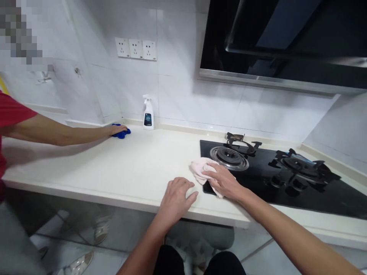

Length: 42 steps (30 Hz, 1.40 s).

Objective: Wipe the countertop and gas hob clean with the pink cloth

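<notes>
My right hand (pixel 223 181) presses a pale pink cloth (pixel 200 168) onto the left edge of the black glass gas stove (pixel 258 191). Part of the cloth lies on the white countertop (pixel 137 164). Just left of it, my left hand (pixel 178 195) rests on the counter near its front edge, fingers loosely bent and apart, with nothing in it. Beyond the cloth is the stove's left burner (pixel 229 157), its black pan support (pixel 243 144) shifted off behind it.
A co-worker's hand (pixel 119 130) holds a blue cloth (pixel 122 134) on the counter at the left. A white spray bottle (pixel 148 114) stands against the tiled wall. The right burner (pixel 298 168) carries its pan support. A black range hood (pixel 275 46) overhangs the stove.
</notes>
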Each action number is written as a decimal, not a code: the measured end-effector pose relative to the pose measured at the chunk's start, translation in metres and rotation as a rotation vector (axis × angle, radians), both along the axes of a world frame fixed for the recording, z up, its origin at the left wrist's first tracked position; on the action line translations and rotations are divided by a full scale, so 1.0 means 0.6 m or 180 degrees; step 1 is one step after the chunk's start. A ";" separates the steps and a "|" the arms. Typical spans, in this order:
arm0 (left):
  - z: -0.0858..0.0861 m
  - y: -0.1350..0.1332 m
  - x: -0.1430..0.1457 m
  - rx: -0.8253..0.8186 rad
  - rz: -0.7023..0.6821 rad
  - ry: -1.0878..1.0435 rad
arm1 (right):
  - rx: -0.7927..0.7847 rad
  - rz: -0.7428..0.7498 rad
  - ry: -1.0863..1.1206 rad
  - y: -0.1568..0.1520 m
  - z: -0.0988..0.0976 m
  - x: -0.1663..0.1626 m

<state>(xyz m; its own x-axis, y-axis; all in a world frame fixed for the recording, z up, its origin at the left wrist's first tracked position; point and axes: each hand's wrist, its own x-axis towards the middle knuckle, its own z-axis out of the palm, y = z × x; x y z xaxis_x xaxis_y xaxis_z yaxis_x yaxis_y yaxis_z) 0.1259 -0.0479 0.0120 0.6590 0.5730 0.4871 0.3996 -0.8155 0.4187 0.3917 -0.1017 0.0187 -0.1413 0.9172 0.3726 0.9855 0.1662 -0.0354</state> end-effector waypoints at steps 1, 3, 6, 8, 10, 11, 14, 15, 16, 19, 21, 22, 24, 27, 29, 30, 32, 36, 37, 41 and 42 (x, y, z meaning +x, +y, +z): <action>-0.001 0.001 0.001 0.0008 0.0011 0.0027 | 0.0062 0.0141 0.0114 -0.027 -0.004 0.001; -0.002 0.003 0.001 0.0022 0.0030 0.0069 | 0.0094 0.0298 0.0340 -0.074 -0.007 0.008; -0.002 0.005 0.002 0.0021 0.0032 0.0096 | 0.0114 0.0238 0.0729 -0.126 -0.005 0.040; -0.001 0.004 0.001 0.0035 0.0014 0.0100 | 0.0287 -0.0081 0.1023 -0.151 -0.005 0.077; -0.001 0.004 0.001 0.0069 0.0003 0.0109 | 0.0480 -0.0564 0.1209 -0.171 -0.009 0.121; -0.001 0.003 0.000 0.0083 0.0002 0.0116 | 0.0521 -0.0833 0.1218 -0.179 -0.012 0.141; 0.000 0.002 0.000 0.0098 0.0024 0.0124 | 0.0497 -0.1605 0.0976 -0.190 -0.021 0.171; 0.000 0.002 0.000 0.0096 0.0037 0.0108 | 0.0491 -0.1780 0.0845 -0.188 -0.023 0.165; 0.000 0.002 0.001 0.0095 0.0049 0.0083 | 0.0496 -0.1884 0.0717 -0.183 -0.023 0.151; 0.000 0.001 0.002 0.0073 0.0066 -0.0025 | 0.0472 -0.1817 0.0489 -0.151 -0.019 0.066; 0.000 0.002 0.002 0.0041 0.0060 -0.0096 | 0.0415 -0.1649 0.0497 -0.118 -0.016 -0.010; -0.001 0.004 0.002 0.0021 0.0059 -0.0142 | 0.0395 -0.1527 0.0495 -0.101 -0.015 -0.049; -0.003 0.009 0.001 -0.0031 0.0042 -0.0281 | 0.0382 -0.1254 0.0556 -0.069 -0.014 -0.120; -0.008 0.021 0.000 -0.0100 0.0010 -0.0575 | 0.0368 -0.0921 0.0769 -0.034 -0.011 -0.196; -0.012 0.029 -0.002 -0.0066 0.0084 -0.0735 | 0.0403 -0.0674 0.1114 -0.018 -0.007 -0.223; -0.013 0.032 -0.003 -0.0019 0.0174 -0.0795 | 0.0421 -0.0505 0.1354 -0.013 -0.005 -0.229; -0.016 0.035 -0.006 0.0105 0.0387 -0.0862 | 0.0420 -0.0136 0.1928 -0.007 0.002 -0.226; -0.012 0.023 -0.010 0.0219 0.0565 -0.0524 | 0.0673 0.0042 0.2320 -0.033 0.024 -0.161; -0.008 0.017 -0.008 0.0160 0.0602 -0.0337 | 0.0787 -0.0016 0.2224 -0.049 0.028 -0.133; 0.014 -0.015 0.014 -0.0347 0.0754 0.0388 | 0.1010 -0.0479 0.2048 -0.133 0.017 0.003; 0.020 -0.022 0.021 -0.0437 0.0732 0.0503 | 0.1037 -0.0648 0.2007 -0.154 0.004 0.038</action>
<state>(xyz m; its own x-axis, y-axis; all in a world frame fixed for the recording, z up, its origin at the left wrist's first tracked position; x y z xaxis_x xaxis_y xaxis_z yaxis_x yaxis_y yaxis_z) 0.1387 -0.0612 0.0243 0.5659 0.7692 0.2967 0.6360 -0.6363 0.4366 0.4146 -0.1942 0.0208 0.3507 0.7315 0.5848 0.8068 0.0811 -0.5853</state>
